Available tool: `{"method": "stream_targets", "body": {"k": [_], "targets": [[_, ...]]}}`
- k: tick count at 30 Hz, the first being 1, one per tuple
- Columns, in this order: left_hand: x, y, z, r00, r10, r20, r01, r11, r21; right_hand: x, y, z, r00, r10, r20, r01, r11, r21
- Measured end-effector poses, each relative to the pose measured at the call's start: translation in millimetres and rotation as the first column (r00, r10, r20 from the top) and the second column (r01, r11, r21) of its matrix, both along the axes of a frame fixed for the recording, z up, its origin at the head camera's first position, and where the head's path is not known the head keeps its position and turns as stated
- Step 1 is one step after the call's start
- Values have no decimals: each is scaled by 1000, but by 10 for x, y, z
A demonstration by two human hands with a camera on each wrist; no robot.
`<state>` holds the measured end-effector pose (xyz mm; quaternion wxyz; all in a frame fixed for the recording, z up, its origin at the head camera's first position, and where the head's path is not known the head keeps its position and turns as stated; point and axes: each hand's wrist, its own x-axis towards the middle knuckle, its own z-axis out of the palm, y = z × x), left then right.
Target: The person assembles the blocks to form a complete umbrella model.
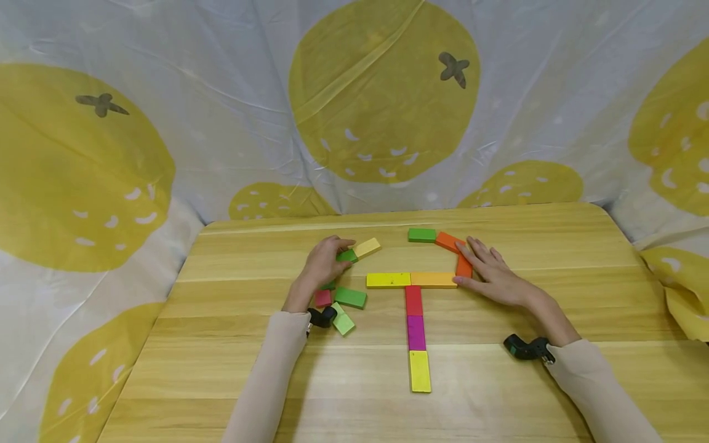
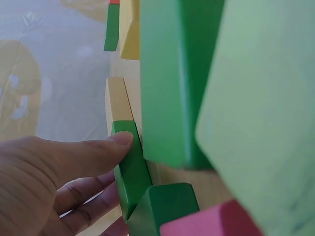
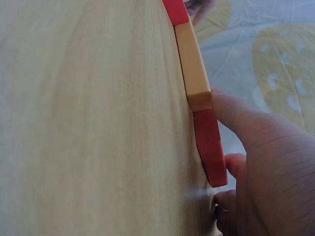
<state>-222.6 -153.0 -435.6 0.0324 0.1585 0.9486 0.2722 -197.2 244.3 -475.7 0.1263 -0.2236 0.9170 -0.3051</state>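
My left hand (image 1: 323, 263) pinches a green block (image 2: 132, 172) between thumb and fingers. That block meets the end of a pale yellow block (image 1: 368, 247). By the same wrist lie a second green block (image 1: 351, 298), a pinkish-red block (image 1: 323, 298) and light green blocks (image 1: 344, 323). My right hand (image 1: 495, 278) has its fingers extended against the red-orange block (image 1: 464, 267). Its thumb touches the end of the light orange block (image 3: 197, 73). Another orange block (image 1: 449, 242) runs from the fingertips to a bright green block (image 1: 422, 235).
A yellow block (image 1: 388, 280) adjoins the light orange one in a row. Below their joint, a red block (image 1: 413, 300), a purple block (image 1: 416, 333) and a yellow block (image 1: 420, 371) form a column on the wooden table (image 1: 487, 394). A patterned cloth (image 1: 238, 111) hangs behind.
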Motion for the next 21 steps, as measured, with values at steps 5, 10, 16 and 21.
{"method": "stream_targets", "body": {"k": [5, 10, 16, 21], "targets": [[4, -19, -7, 1000, 4, 9, -5, 1000, 7, -5, -8, 2, 1000, 2, -3, -2, 1000, -1], [26, -27, 17, 1000, 8, 2, -8, 1000, 19, -4, -9, 20, 1000, 3, 4, -3, 1000, 5], [50, -16, 52, 1000, 15, -20, -14, 998, 68, 7, -8, 36, 1000, 3, 12, -3, 1000, 5], [18, 53, 45, 996, -31, -81, 39, 994, 106, 3, -2, 30, 1000, 2, 15, -2, 1000, 4]]}}
